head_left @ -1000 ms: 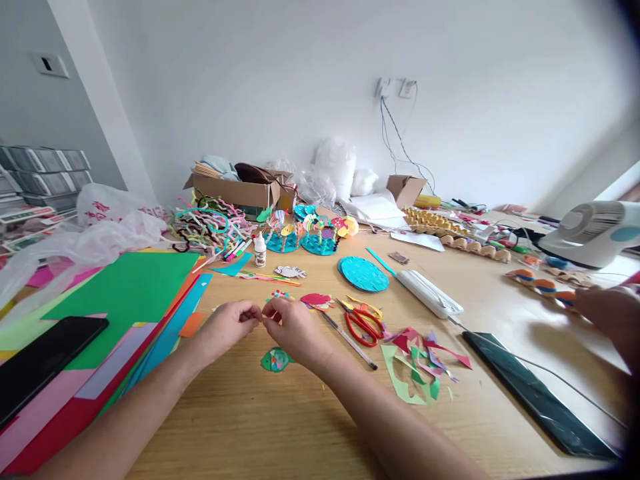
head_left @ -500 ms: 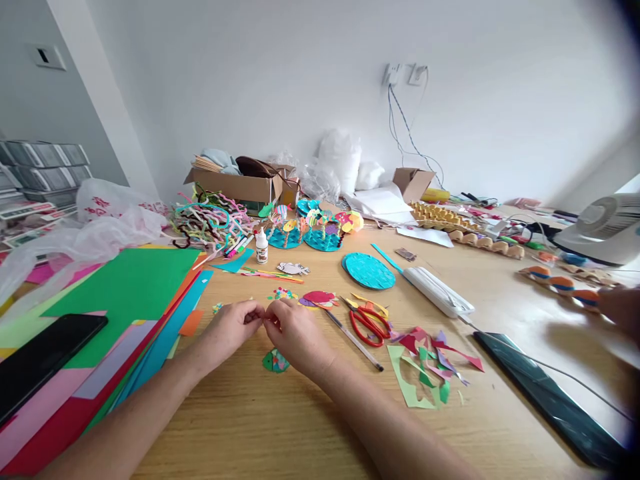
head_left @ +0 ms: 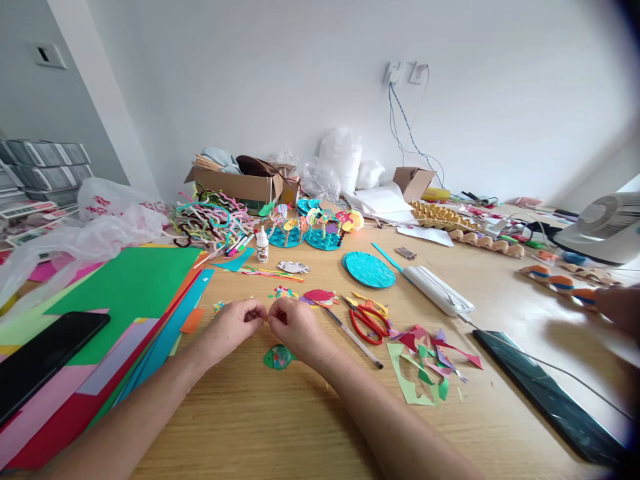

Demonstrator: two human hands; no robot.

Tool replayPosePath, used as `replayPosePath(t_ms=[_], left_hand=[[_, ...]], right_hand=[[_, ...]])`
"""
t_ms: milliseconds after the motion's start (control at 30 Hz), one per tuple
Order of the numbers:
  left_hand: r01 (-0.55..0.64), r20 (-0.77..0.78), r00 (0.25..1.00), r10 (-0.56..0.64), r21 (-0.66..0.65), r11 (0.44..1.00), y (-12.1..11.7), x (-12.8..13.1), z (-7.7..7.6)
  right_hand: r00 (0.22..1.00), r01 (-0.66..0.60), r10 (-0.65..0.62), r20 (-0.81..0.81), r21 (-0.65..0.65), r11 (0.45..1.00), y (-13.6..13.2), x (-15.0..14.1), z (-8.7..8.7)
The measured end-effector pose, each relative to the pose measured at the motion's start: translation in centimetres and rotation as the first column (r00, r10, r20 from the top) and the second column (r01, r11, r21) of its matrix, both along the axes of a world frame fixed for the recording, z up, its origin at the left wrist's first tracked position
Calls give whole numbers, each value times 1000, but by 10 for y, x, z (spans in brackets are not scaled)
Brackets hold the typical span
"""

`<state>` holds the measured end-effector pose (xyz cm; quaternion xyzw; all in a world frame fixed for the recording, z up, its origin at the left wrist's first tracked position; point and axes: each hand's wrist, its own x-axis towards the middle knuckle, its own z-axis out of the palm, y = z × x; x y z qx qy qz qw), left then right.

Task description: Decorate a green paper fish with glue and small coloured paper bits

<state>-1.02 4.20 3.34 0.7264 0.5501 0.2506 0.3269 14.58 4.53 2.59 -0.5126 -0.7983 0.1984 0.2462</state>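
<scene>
My left hand and my right hand are pinched close together above the table, fingertips nearly touching. Whatever lies between the fingers is too small to name. Just below them on the wood rests a green paper fish with coloured patches on its body. Beyond the hands are small colourful paper bits and a red paper fish shape on top of other cut-outs. To the right of my right hand lie a pen and red-handled scissors.
Coloured paper sheets and a black phone lie at left. Farther back are a glue bottle and blue discs. Paper scraps, a power strip and a dark flat panel are at right, near another person's hand.
My hands stay pinched together, drawing very slightly apart at the fingertips. The view has shifted a little, and more of the green fish shows now than half a second ago.
</scene>
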Motion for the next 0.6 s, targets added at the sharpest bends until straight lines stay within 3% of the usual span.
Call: replayPosePath(t_ms=[600], left_hand=[[0,36,999,0,-7,1000,-1,-1,1]], right_hand=[[995,-45,44,-92,-7,999,-3,3,2]])
